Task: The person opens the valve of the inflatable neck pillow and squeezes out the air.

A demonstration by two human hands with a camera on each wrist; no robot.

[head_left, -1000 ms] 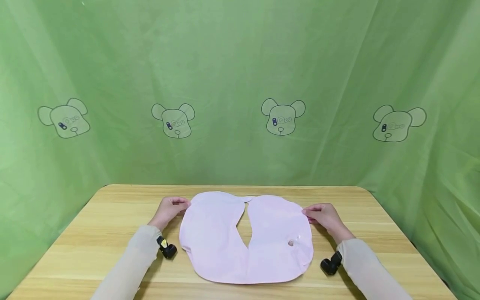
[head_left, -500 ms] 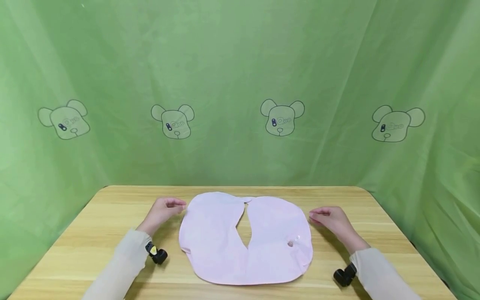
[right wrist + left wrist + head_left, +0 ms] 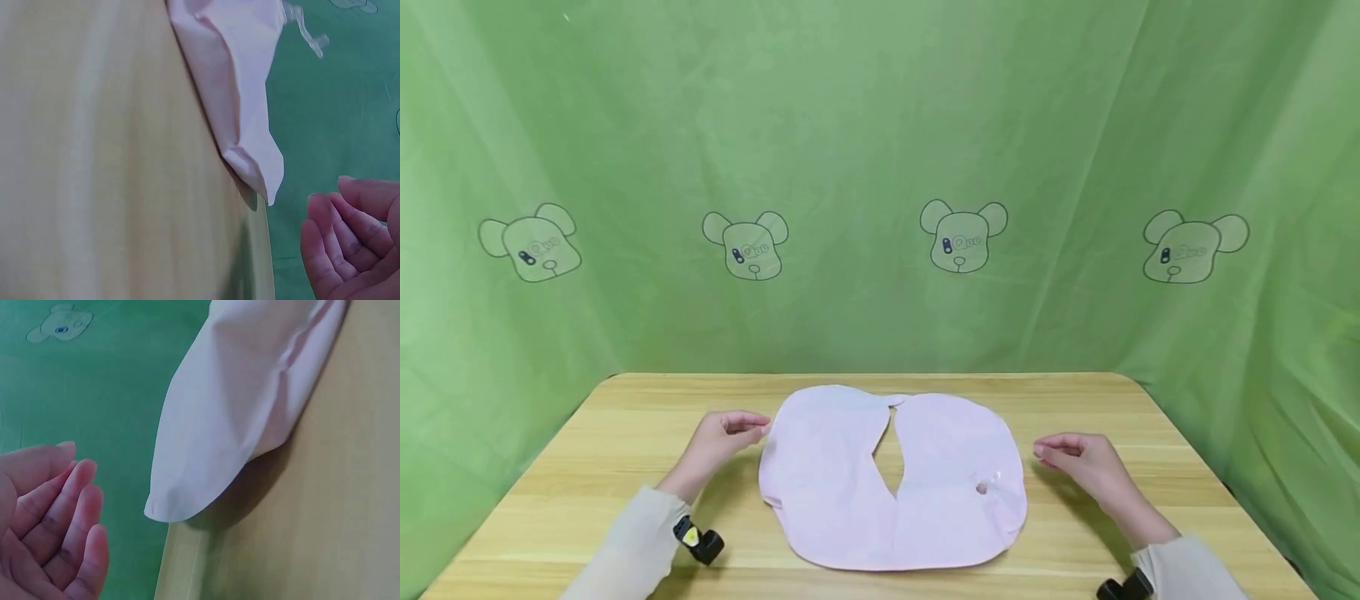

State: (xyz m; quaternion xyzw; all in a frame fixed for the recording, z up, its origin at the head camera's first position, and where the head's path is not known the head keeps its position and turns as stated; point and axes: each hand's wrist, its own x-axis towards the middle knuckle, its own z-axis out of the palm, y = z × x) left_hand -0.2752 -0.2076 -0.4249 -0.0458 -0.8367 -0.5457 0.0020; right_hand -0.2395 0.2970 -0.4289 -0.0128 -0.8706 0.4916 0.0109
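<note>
A pale pink inflatable neck pillow (image 3: 835, 467), deflated and nearly flat, lies on the wooden table with a narrow slot down its middle. Its clear plastic valve (image 3: 306, 30) sticks up in the right wrist view. My left hand (image 3: 721, 446) hovers just off the pillow's left edge, thumb and fingers loosely bent and holding nothing. Beyond the right edge, a little farther away, is my right hand (image 3: 1093, 468), also with nothing in its relaxed fingers. Both wrist views show a gap between fingertips and pillow.
The wooden table (image 3: 625, 433) extends around the pillow, with its far edge near the curtain. Green curtain (image 3: 865, 150) printed with bear heads encloses the back and sides. A small black camera (image 3: 700, 542) is strapped to each wrist.
Both hands have let go of the pillow's side edges and drawn outward and back toward the person, the right one farther. The pillow has stayed in place.
</note>
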